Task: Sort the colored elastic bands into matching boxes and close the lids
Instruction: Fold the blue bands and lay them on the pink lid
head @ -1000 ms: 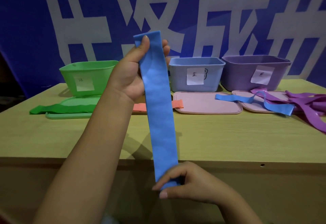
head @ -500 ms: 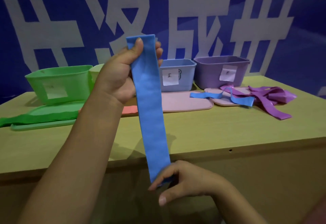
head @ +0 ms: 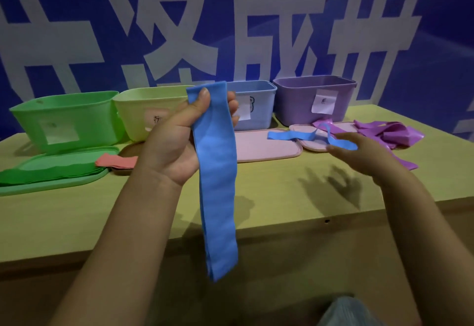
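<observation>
Blue band (head: 216, 179) up in the air, hanging straight down from the left hand (head: 179, 143) — thumb pinned on its top end, fingers curled round behind it. Its bottom end dangles free, below the front edge of the wooden table (head: 295, 197). The right hand (head: 359, 153) is out over the table with fingers stretched flat, holding nothing, fingertips just beside the second blue band (head: 289, 135).

Counting stuff: four boxes in a row at the back, all with lids off. Left to right that's a green box (head: 69, 117), a pale yellow box (head: 143, 110), a light blue box (head: 259, 102) partly hidden behind the held band, and a purple box (head: 315, 100). Each has a white paper label on the front.

Lids I can see clearly: three. One green lid (head: 51, 184) lying flat in front of the green box, with a green band (head: 48, 173) draped across it, and two pink lids (head: 266, 147) in front of the blue and purple boxes.

Bands: two blue total — one held, one lying loose across the two pink lids. One salmon-pink band (head: 116, 161) sits just right of the green lid, touching or nearly touching it. The purple bands (head: 389, 133) are a tangled heap at the right end of the table, beside the purple box; can't count those.
</observation>
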Tool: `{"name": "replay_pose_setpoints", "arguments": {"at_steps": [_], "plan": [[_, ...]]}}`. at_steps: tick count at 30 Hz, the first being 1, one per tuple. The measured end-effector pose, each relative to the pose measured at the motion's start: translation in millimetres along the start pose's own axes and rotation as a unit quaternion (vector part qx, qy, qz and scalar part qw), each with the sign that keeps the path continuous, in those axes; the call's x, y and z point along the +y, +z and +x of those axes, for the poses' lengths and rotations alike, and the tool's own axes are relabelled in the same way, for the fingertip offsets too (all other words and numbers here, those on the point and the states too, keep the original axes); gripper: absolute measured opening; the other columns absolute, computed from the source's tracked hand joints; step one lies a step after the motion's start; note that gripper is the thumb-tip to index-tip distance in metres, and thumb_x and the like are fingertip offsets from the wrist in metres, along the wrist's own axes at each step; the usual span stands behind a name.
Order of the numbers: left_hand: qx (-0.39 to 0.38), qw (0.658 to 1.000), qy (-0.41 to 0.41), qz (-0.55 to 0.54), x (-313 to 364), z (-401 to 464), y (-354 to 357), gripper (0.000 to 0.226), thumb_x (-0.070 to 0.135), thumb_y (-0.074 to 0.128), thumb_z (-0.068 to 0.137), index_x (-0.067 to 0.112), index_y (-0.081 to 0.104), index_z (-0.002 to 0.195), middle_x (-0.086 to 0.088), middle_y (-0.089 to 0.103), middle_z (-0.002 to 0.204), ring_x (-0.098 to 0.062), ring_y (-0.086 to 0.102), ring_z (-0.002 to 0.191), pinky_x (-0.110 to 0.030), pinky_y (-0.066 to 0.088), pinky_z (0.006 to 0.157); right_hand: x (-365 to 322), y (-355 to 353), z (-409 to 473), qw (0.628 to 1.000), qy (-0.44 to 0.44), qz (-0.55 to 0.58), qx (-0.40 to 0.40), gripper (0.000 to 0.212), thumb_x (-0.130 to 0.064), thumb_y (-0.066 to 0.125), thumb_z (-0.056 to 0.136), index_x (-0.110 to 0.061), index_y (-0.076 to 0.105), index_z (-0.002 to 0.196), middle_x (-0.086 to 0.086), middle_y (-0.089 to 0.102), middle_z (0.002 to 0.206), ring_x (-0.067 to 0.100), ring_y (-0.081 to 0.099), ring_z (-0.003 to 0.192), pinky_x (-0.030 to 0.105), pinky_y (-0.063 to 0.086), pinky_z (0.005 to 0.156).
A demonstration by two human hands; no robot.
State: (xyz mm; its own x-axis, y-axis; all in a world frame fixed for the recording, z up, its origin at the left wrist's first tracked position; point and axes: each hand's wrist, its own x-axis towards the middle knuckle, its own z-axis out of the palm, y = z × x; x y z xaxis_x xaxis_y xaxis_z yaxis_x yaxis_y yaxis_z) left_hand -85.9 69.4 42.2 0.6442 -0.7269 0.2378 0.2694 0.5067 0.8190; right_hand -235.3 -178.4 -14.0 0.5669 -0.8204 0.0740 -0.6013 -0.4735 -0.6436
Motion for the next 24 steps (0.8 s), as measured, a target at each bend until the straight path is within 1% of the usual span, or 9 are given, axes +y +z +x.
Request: {"name": "replay_pose_setpoints", "arguments": {"at_steps": [3, 5, 8, 10, 12, 14, 15, 19, 24], "plan": [[0.011, 1.000, -0.015, -0.004, -13, 6, -5, 0.025, 0.021, 0.047, 0.093, 0.004, 0.063, 0.102, -0.002, 0.074, 0.081, -0.009, 0.071, 0.076, -0.022, 0.056, 0.064, 27, 6, 44, 0.986, 0.070, -0.148, -0.028, 0.052, -0.038, 0.052, 0.094, -0.015, 0.040, 0.139, 0.015, 0.051, 0.135, 0.032, 0.050, 0.118, 0.041, 0.039, 0.099], [0.014, 0.999, -0.028, -0.006, -20, 9, -6, 0.026, 0.022, 0.052, 0.087, 0.004, 0.064, 0.102, -0.003, 0.074, 0.082, -0.011, 0.072, 0.076, -0.024, 0.057, 0.064, 35, 11, 58, 0.978, 0.099, -0.173, -0.058, 0.051, -0.042, 0.046, 0.095, -0.013, 0.042, 0.137, 0.016, 0.053, 0.131, 0.030, 0.052, 0.112, 0.040, 0.041, 0.095], [0.008, 0.999, -0.038, -0.015, -27, 13, -7, 0.033, 0.022, 0.057, 0.077, 0.003, 0.064, 0.102, -0.006, 0.074, 0.084, -0.014, 0.072, 0.078, -0.026, 0.058, 0.066, 39, 16, 69, 0.982, 0.141, -0.120, -0.040, 0.048, -0.044, 0.044, 0.096, -0.011, 0.049, 0.130, 0.013, 0.061, 0.105, 0.024, 0.057, 0.087, 0.035, 0.045, 0.080], [0.006, 0.999, -0.039, -0.017, -31, 15, -6, 0.031, 0.021, 0.057, 0.076, 0.002, 0.064, 0.100, -0.008, 0.074, 0.084, -0.015, 0.072, 0.078, -0.027, 0.058, 0.068, 40, 17, 73, 0.986, 0.153, -0.062, -0.011, 0.044, -0.042, 0.045, 0.095, -0.008, 0.055, 0.121, 0.013, 0.061, 0.091, 0.025, 0.058, 0.079, 0.035, 0.047, 0.076], [0.005, 0.999, -0.039, -0.014, -34, 16, -7, 0.030, 0.020, 0.057, 0.076, 0.002, 0.065, 0.099, -0.008, 0.074, 0.085, -0.016, 0.072, 0.078, -0.028, 0.059, 0.070, 41, 18, 72, 0.988, 0.151, 0.020, 0.029, 0.037, -0.037, 0.049, 0.095, -0.007, 0.059, 0.116, 0.013, 0.061, 0.089, 0.024, 0.056, 0.075, 0.037, 0.050, 0.073], [0.006, 0.999, -0.038, -0.008, -36, 17, -8, 0.029, 0.019, 0.057, 0.076, 0.002, 0.066, 0.097, -0.009, 0.074, 0.086, -0.017, 0.072, 0.079, -0.028, 0.059, 0.071, 41, 17, 70, 0.981, 0.132, 0.114, 0.083, 0.034, -0.031, 0.051, 0.095, -0.008, 0.060, 0.118, 0.011, 0.061, 0.094, 0.020, 0.052, 0.072, 0.034, 0.046, 0.061], [0.009, 0.999, -0.038, -0.005, -37, 17, -9, 0.028, 0.019, 0.057, 0.076, 0.003, 0.066, 0.096, -0.009, 0.074, 0.086, -0.017, 0.072, 0.080, -0.028, 0.059, 0.071, 40, 16, 69, 0.976, 0.113, 0.150, 0.110, 0.033, -0.028, 0.052, 0.095, -0.007, 0.060, 0.120, 0.009, 0.060, 0.097, 0.019, 0.051, 0.074, 0.031, 0.043, 0.061], [0.027, 0.999, -0.033, 0.011, -36, 18, -14, 0.030, 0.022, 0.059, 0.075, 0.006, 0.066, 0.100, -0.009, 0.074, 0.090, -0.018, 0.072, 0.083, -0.028, 0.059, 0.074, 29, 12, 72, 0.965, 0.035, 0.199, 0.166, 0.034, -0.025, 0.053, 0.095, -0.008, 0.060, 0.123, 0.010, 0.062, 0.117, 0.019, 0.050, 0.093, 0.037, 0.045, 0.083], [0.031, 0.999, -0.038, 0.002, -35, 16, -19, 0.027, 0.022, 0.059, 0.076, 0.007, 0.068, 0.096, -0.009, 0.074, 0.089, -0.017, 0.072, 0.082, -0.030, 0.058, 0.076, 46, 24, 95, 0.981, 0.086, 0.074, 0.156, 0.027, -0.016, 0.054, 0.093, -0.009, 0.064, 0.117, 0.015, 0.063, 0.112, 0.030, 0.060, 0.090, 0.044, 0.052, 0.084]]}}
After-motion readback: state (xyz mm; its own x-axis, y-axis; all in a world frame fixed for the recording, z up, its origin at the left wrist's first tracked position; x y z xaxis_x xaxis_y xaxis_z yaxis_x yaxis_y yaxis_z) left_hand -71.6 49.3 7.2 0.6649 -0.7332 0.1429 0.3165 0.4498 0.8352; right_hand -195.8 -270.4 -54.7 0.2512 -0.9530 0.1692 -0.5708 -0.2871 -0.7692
